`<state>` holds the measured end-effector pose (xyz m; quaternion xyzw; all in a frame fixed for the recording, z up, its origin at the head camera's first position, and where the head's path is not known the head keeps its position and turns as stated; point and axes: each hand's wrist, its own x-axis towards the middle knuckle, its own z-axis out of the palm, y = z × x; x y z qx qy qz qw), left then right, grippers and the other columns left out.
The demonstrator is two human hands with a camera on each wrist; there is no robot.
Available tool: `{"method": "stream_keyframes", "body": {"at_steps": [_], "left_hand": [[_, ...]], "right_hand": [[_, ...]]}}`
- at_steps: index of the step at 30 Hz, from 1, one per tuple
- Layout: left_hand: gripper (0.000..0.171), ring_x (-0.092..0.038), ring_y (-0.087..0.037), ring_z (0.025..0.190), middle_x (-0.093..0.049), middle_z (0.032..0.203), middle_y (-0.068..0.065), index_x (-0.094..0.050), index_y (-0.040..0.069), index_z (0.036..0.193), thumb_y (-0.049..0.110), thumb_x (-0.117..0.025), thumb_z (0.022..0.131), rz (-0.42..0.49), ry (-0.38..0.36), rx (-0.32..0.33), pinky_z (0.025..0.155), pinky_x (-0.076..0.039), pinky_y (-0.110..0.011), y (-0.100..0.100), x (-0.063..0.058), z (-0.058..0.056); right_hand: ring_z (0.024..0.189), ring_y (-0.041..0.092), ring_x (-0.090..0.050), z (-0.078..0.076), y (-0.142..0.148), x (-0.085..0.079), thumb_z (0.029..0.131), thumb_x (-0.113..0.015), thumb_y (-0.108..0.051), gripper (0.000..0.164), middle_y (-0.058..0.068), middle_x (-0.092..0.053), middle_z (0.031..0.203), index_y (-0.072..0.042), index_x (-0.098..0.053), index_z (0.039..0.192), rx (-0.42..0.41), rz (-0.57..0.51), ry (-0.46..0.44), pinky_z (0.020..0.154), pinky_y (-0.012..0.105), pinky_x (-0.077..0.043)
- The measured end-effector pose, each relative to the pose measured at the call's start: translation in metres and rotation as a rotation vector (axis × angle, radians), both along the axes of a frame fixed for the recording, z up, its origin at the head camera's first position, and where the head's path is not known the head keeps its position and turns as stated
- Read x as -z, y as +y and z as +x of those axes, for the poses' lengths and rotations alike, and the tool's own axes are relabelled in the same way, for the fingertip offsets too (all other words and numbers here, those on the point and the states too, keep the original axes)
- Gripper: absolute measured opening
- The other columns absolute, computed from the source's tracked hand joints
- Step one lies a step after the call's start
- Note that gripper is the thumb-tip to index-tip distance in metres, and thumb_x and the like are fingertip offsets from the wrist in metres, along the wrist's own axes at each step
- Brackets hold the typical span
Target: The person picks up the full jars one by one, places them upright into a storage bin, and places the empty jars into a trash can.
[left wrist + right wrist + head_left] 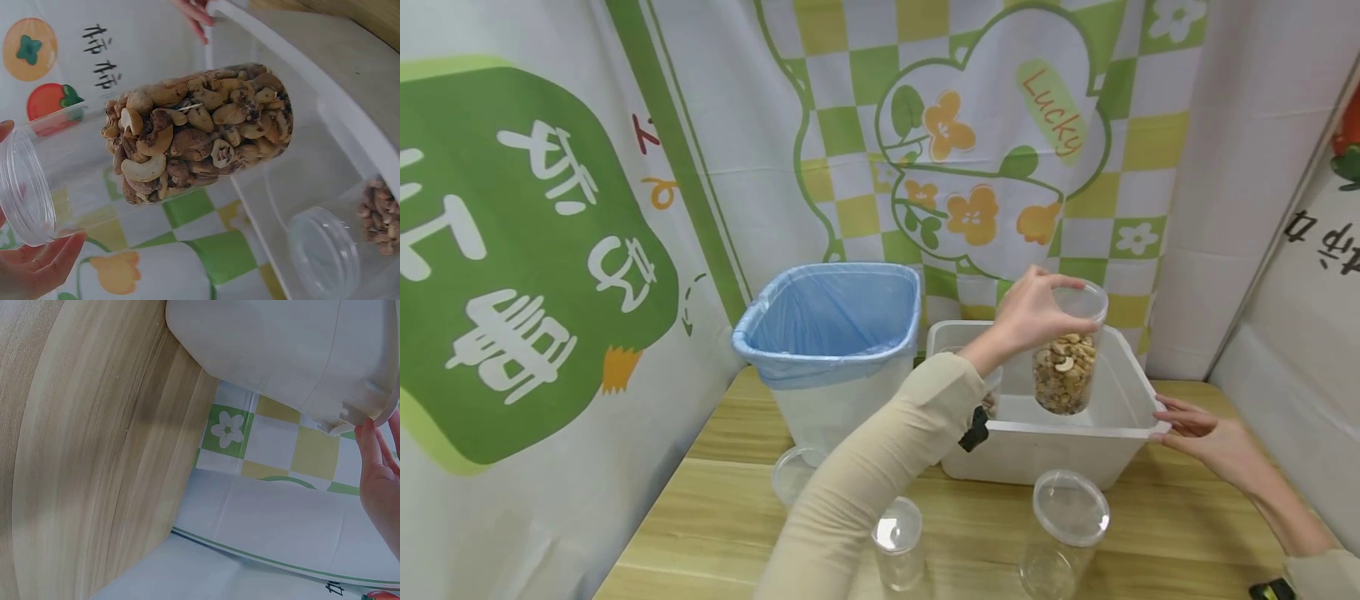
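Observation:
My left hand (1028, 313) grips a clear plastic jar (203, 134) by its lidded top, thumb and fingers spread around it. Cashews and other brownish nuts fill its lower part. The jar hangs upright over the white plastic tub (1045, 454), tilted in the left wrist view only because of the camera. My right hand (1213, 446) holds the tub's right rim between thumb and fingers, also visible in the right wrist view (382, 481). Inside the tub at the left stands another lidded jar (325, 250) with brown nuts, partly hidden by my left arm in the head view.
Left of the tub stands a white bin lined with a blue bag (827, 367). Nearer me on the wooden table (700, 508) are a small lidded clear jar (898, 542), a taller one (1063, 533), and another clear lidded container (793, 473) partly behind my left sleeve. Printed curtains surround the table.

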<state>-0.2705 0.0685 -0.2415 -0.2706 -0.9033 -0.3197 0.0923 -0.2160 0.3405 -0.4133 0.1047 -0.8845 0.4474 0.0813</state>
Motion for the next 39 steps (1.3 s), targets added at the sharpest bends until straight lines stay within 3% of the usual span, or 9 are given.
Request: {"method": "stream_keyframes", "body": {"at_steps": [8, 15, 25, 32, 39], "left_hand": [[0.05, -0.044, -0.008, 0.095, -0.052, 0.108, 0.003, -0.061, 0.025, 0.112, 0.04, -0.074, 0.066, -0.081, -0.016, -0.009, 0.069, -0.035, -0.015, 0.0, 0.031, -0.014], [0.052, -0.045, -0.007, 0.089, -0.052, 0.107, 0.001, -0.061, 0.024, 0.113, 0.04, -0.075, 0.065, -0.116, -0.045, -0.047, 0.065, -0.034, -0.014, 0.004, 0.052, -0.022], [0.051, -0.047, -0.009, 0.094, -0.054, 0.106, 0.0, -0.062, 0.023, 0.111, 0.038, -0.076, 0.064, -0.133, -0.062, -0.054, 0.072, -0.039, -0.016, 0.005, 0.075, -0.031], [0.05, -0.048, -0.018, 0.11, -0.055, 0.116, -0.003, -0.062, 0.02, 0.11, 0.031, -0.077, 0.064, -0.107, -0.108, -0.038, 0.09, -0.041, -0.024, 0.007, 0.092, -0.035], [0.052, -0.05, -0.015, 0.103, -0.054, 0.113, -0.005, -0.062, 0.018, 0.111, 0.029, -0.079, 0.063, -0.106, -0.157, -0.046, 0.084, -0.042, -0.022, 0.009, 0.107, -0.034]], "right_hand": [[0.092, -0.017, -0.048, -0.002, 0.001, 0.003, 0.078, -0.067, -0.014, 0.042, -0.034, -0.047, 0.112, 0.012, -0.055, 0.109, -0.033, -0.073, 0.018, 0.074, 0.004, -0.042], [0.092, -0.017, -0.048, -0.001, 0.0, 0.004, 0.078, -0.067, -0.009, 0.037, -0.033, -0.049, 0.11, 0.012, -0.056, 0.107, -0.057, -0.122, 0.027, 0.075, 0.004, -0.042], [0.092, -0.018, -0.047, -0.001, 0.0, 0.003, 0.077, -0.068, -0.01, 0.04, -0.033, -0.048, 0.11, 0.014, -0.055, 0.106, -0.037, -0.107, 0.033, 0.075, 0.003, -0.042], [0.093, -0.017, -0.048, -0.001, 0.0, 0.001, 0.078, -0.066, -0.008, 0.038, -0.033, -0.048, 0.111, 0.013, -0.056, 0.107, -0.059, -0.125, 0.028, 0.075, 0.003, -0.041], [0.091, -0.018, -0.048, -0.001, 0.0, 0.003, 0.078, -0.067, -0.011, 0.039, -0.034, -0.047, 0.112, 0.01, -0.056, 0.109, -0.041, -0.098, 0.006, 0.074, 0.004, -0.042]]}}
